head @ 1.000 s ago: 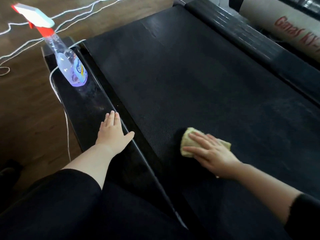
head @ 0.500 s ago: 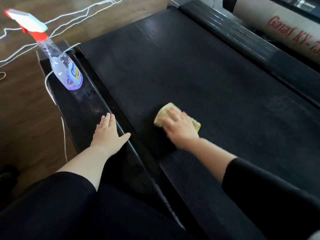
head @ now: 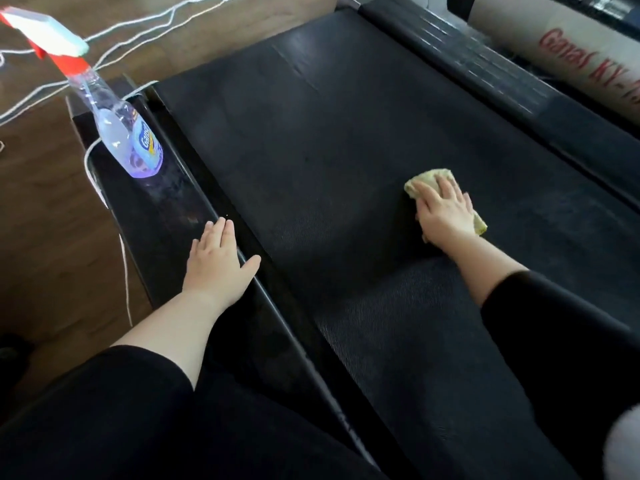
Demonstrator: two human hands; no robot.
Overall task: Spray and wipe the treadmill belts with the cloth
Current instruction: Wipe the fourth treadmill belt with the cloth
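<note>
A black treadmill belt (head: 346,140) fills the middle of the head view. My right hand (head: 445,211) presses flat on a folded yellow-green cloth (head: 427,180) on the belt's right half; the cloth shows ahead of my fingers and behind my palm. My left hand (head: 218,259) rests flat and empty on the glossy left side rail (head: 156,216), fingers apart. A clear spray bottle (head: 128,140) with a red and white trigger stands upright on that rail, well ahead of my left hand.
White cords (head: 104,36) trail over the wooden floor (head: 45,220) to the left and along the rail's outer edge. The ribbed right side rail (head: 502,84) borders the belt. Beyond it lies a pale roll (head: 554,53) with red lettering.
My right hand slid the cloth from the belt's left part, near the rail, across to the right half. My left hand stayed on the rail and the bottle did not move.
</note>
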